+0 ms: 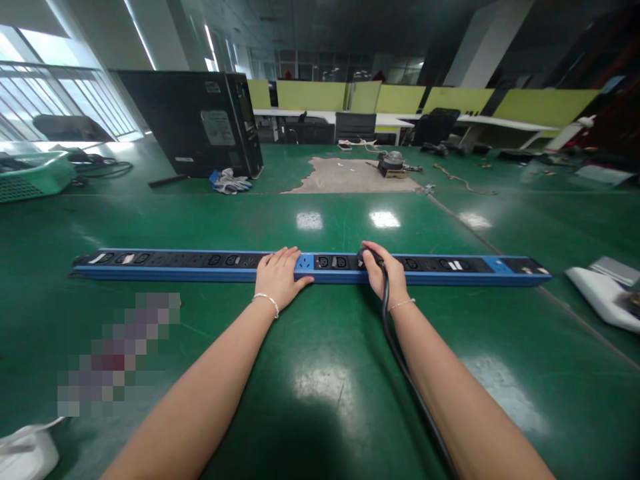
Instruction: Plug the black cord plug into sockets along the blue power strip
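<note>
A long blue-and-black power strip [260, 275] with rows of sockets lies across the green table. My left hand [280, 277] rests flat on its middle, beside a blue socket [304, 263], with fingers stretched over the top and thumb at the front edge. To the right, my right hand [387, 272] is closed around a black plug [367, 257] at the strip's socket row. From the plug a thick black cable [400, 360] runs down toward me along my right forearm. My fingers partly hide the plug, so I cannot tell how deep it sits.
Behind the strip stand a black computer case [200, 123] and a pair of gloves [230, 181]. A green basket [35, 177] is at the left edge, and a small device [393, 163] sits farther back. White objects [607, 293] lie at right; a blurred patch [120, 353] covers something at left.
</note>
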Tool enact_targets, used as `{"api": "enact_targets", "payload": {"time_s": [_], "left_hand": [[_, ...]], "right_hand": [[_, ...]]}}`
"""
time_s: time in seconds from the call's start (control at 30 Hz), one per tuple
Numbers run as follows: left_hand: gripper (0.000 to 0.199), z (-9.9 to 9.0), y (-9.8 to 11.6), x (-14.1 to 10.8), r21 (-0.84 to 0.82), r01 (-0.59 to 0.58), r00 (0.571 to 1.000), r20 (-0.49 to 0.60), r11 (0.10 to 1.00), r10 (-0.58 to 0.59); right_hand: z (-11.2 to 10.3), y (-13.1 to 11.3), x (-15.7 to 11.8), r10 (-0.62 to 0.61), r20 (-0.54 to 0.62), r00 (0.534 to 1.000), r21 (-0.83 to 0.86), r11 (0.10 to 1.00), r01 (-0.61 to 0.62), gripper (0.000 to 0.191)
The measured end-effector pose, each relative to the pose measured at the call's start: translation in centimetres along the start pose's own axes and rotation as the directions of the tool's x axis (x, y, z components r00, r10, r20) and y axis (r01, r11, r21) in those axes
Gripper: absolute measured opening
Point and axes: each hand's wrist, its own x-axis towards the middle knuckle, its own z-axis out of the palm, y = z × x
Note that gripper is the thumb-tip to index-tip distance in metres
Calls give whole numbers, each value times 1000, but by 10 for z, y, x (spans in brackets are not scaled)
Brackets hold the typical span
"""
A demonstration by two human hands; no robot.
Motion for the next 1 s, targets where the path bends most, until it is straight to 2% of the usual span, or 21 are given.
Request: {"api": "enact_targets", "payload": {"time_s": [0.17,0.3,0.6,0.73,1.0], "left_hand": [[59,0,1,0,-5,15,1000,17,1000,-15],[58,1,0,0,-15,7,1000,2,1000,-7],[57,-1,1,0,-2,13,1000,3,1000,-13],[58,0,1,0,-8,12,1000,-2,1000,-12],[57,1,1,-1,0,2,1000,-17,1000,-2]], "right_hand": [[5,-13,1,-54,39,998,-176,982,60,38],[13,-21,1,-110,28,994,-310,944,113,34],[18,-14,-7,-54,-105,993,-262,965,24,31],[18,-11,-14,-156,-19,988,-311,940,142,32],[18,-9,-18,-195,16,981,-373,909,186,32]]}}
